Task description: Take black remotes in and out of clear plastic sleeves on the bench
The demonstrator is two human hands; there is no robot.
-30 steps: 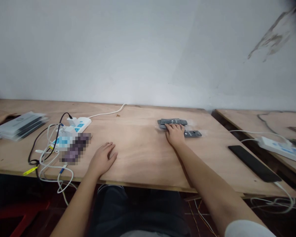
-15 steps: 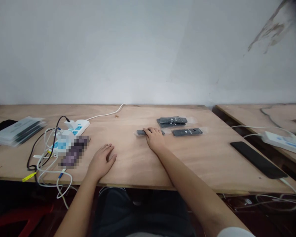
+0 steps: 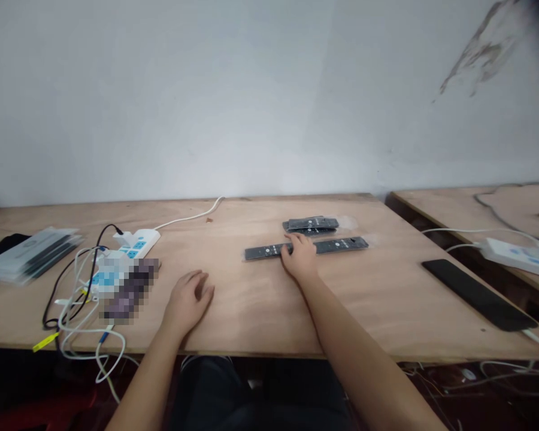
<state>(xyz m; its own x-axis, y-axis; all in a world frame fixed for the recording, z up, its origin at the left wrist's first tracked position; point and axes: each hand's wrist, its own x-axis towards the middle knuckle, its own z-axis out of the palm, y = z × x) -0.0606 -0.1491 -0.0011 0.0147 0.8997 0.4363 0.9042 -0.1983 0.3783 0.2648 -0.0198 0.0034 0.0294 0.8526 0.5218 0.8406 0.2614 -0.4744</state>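
Observation:
My right hand point(image 3: 302, 254) lies over the spot where two dark remote controls in clear plastic sleeves meet end to end. Its thumb is on the near side and its fingers reach across, covering the inner ends. The left remote control point(image 3: 263, 252) sticks out to one side of the hand, the right remote control point(image 3: 341, 244) to the other. Just behind them are more sleeved remote controls point(image 3: 312, 224), stacked on one another. My left hand point(image 3: 188, 302) rests on the wooden table point(image 3: 247, 317), loosely open with the thumb apart, holding nothing.
On the left stand a white power strip point(image 3: 141, 244) with tangled cables and a pixelated purple item point(image 3: 132, 290). Flat plastic-wrapped packs point(image 3: 33, 254) lie farther left. A black phone point(image 3: 478, 293) on a cable sits at the right edge, near a second table with another power strip point(image 3: 518, 257).
My right hand has moved right, from the left remote control to where the two meet. The two remotes now lie in a line. My left hand stays in place; the view has shifted slightly.

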